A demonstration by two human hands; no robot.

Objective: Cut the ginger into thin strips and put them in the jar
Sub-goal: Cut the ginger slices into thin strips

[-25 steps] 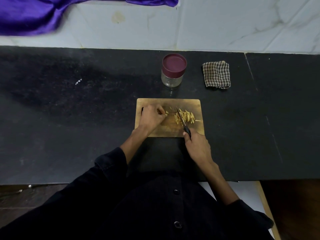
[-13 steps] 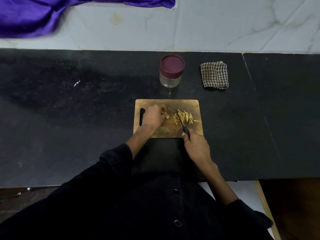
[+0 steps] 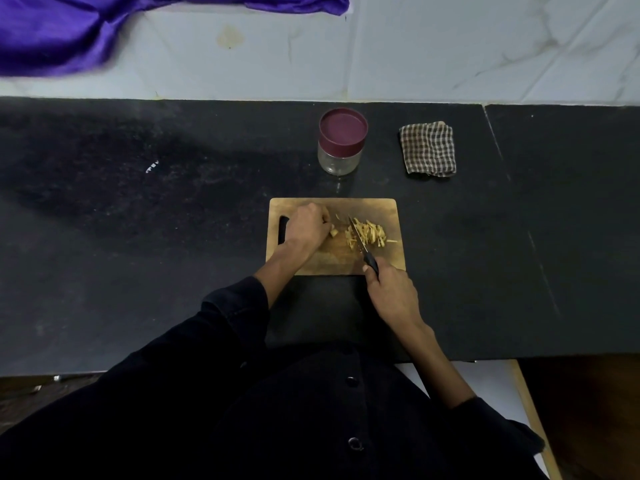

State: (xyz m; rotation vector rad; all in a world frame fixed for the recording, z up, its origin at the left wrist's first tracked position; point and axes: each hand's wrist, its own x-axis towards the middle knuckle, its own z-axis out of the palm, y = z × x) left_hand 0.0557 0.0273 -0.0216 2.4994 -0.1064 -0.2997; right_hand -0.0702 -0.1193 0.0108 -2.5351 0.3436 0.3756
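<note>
A wooden cutting board [image 3: 388, 209] lies on the black counter. A heap of thin ginger strips [image 3: 372, 233] sits right of its middle. My left hand [image 3: 308, 226] rests curled on the board's left part, its fingertips pinching a small uncut ginger piece [image 3: 333, 232]. My right hand [image 3: 391, 292] grips the black handle of a small knife [image 3: 358, 239], whose blade lies across the left side of the strips. Behind the board stands a clear glass jar [image 3: 339, 157] with a maroon lid on.
A folded checked cloth [image 3: 428, 148] lies right of the jar. A purple cloth [image 3: 52, 29] hangs over the white tiled wall at the back left. The black counter [image 3: 138, 220] stretches wide to both sides, with its near edge at my body.
My left hand slid slightly left and back on the board, uncovering the handle slot and the small ginger piece. The knife stays at the strips.
</note>
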